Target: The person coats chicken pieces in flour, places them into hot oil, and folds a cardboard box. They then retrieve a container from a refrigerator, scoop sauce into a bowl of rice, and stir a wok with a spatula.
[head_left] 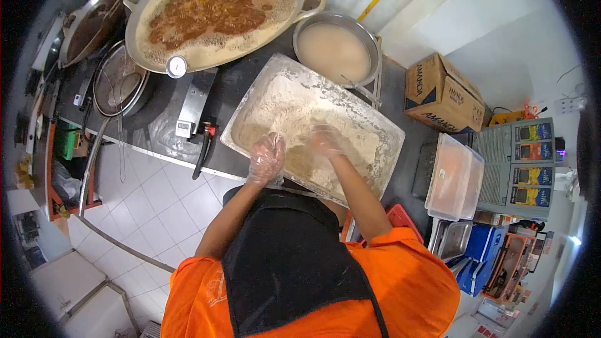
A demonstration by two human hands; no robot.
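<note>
A large metal tray (393, 156) holding pale flour (289, 95) lies tilted across the view in front of me. My left hand (268, 155), in a clear plastic glove, is over the tray's near left part with its fingers curled in. Whether anything is inside those fingers is hidden. My right hand (325, 140), also in a clear glove, is over the middle of the flour and smeared by motion, so its fingers cannot be made out. Just behind the tray stands a round steel bowl (379, 66) of cloudy, pale liquid.
A wide two-handled pan (139, 56) of foaming oil with brown pieces frying stands at the back, a dial thermometer (176, 66) at its rim. Strainers (119, 81) sit to its left. A cardboard box (438, 94) and plastic containers (454, 175) are on the right.
</note>
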